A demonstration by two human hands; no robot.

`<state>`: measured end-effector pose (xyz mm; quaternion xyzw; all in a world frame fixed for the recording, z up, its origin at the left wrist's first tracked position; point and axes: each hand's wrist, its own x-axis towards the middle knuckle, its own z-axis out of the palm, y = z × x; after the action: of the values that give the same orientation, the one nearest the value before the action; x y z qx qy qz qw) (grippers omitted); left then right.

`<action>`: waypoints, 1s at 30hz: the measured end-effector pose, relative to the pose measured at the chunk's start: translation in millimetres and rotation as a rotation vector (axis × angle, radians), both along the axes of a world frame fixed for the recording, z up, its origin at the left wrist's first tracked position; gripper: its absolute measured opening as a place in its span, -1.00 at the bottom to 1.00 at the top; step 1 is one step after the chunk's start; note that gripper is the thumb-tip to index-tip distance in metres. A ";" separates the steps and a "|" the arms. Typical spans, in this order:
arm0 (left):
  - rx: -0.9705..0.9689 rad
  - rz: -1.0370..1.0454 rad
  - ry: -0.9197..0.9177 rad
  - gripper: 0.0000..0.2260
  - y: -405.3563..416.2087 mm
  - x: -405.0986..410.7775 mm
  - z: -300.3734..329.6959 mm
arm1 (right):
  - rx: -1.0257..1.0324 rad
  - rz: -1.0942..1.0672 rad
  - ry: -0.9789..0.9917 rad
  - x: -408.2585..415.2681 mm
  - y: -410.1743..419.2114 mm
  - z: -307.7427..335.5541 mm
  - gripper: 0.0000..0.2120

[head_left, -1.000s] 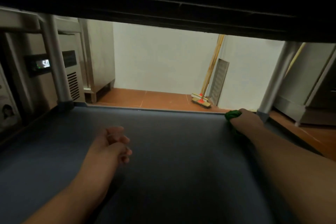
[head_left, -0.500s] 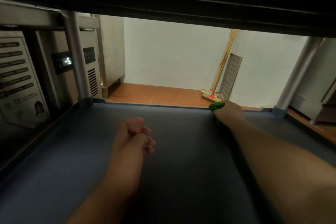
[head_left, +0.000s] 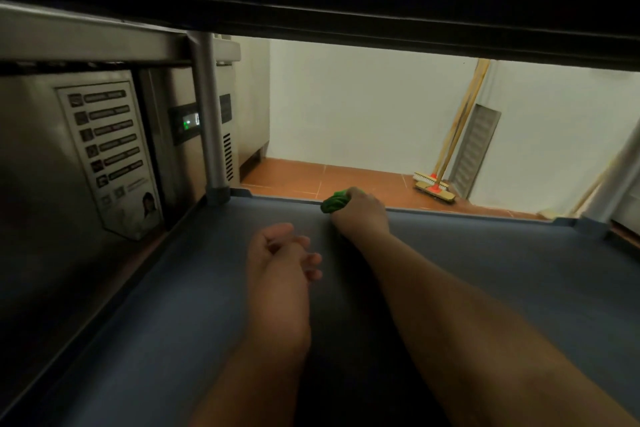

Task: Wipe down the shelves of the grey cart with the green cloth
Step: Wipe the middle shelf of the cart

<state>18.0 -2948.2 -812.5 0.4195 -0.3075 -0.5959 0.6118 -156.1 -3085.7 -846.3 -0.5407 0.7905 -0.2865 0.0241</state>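
Observation:
I look into the grey cart between two shelves. The lower shelf (head_left: 502, 270) is flat and dark grey-blue, with a low raised rim. My right hand (head_left: 362, 215) reaches to the far rim and grips the bunched green cloth (head_left: 335, 202), which sticks out to the left of the fingers and presses against the rim. My left hand (head_left: 277, 263) rests on the middle of the shelf with loosely curled fingers and holds nothing. The shelf above (head_left: 346, 10) is a dark slab across the top of the view.
Grey cart posts stand at the far left corner (head_left: 210, 121) and far right corner (head_left: 620, 180). A steel refrigerator cabinet (head_left: 194, 128) with a lit display and a label panel is close on the left. Brooms (head_left: 436, 185) lean on the white wall over orange floor tiles.
My right hand has slid the green cloth leftward along the far rim, from near the right post toward the middle. My left hand has stayed resting on the shelf.

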 end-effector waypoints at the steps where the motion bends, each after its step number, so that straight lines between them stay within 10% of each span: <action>1: 0.017 0.036 0.039 -0.74 -2.8 6.7 1.1 | 0.000 0.020 -0.008 11.7 -4.2 -0.1 -0.67; 16: 0.188 0.198 0.296 -0.80 -17.7 42.1 17.3 | 0.079 0.325 0.016 115.2 -32.3 4.1 -0.48; 30: -0.048 -0.105 -0.112 -0.77 1.8 4.1 3.0 | 0.064 -0.043 0.129 -139.7 104.1 0.0 -0.68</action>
<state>22.2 -2946.5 -809.5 0.4207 -0.3770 -0.5954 0.5713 -295.8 -2981.5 -846.3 -0.5399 0.8106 -0.2262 -0.0157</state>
